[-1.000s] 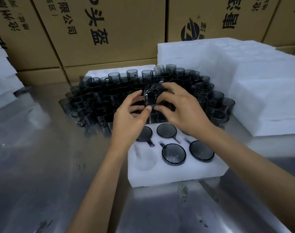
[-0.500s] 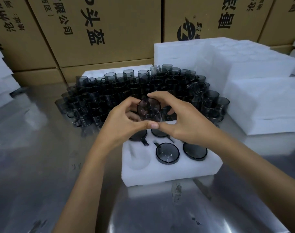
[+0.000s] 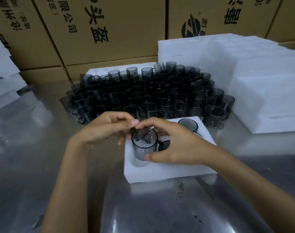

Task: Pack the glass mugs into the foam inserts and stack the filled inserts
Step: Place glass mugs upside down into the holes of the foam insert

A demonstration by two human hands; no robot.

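Observation:
A smoky glass mug (image 3: 144, 143) hangs just above the near-left hole of the white foam insert (image 3: 160, 172). My right hand (image 3: 175, 145) grips it, thumb on its near wall and fingers round its far rim. Fingertips of my left hand (image 3: 108, 128) pinch the far rim from the left. Other mugs (image 3: 187, 124) sit sunk in the insert's holes, partly hidden by my right hand. A large cluster of loose glass mugs (image 3: 148, 93) stands behind the insert.
A stack of white foam inserts (image 3: 244, 68) rises at the right, more foam (image 3: 2, 73) at the far left. Brown cardboard boxes (image 3: 109, 31) wall the back. The metal table (image 3: 42, 165) is covered in shiny plastic film.
Both hands brought the mug down and toward me, from above the mug cluster to just over the insert's near-left hole. The mug turned from lying on its side to mouth up.

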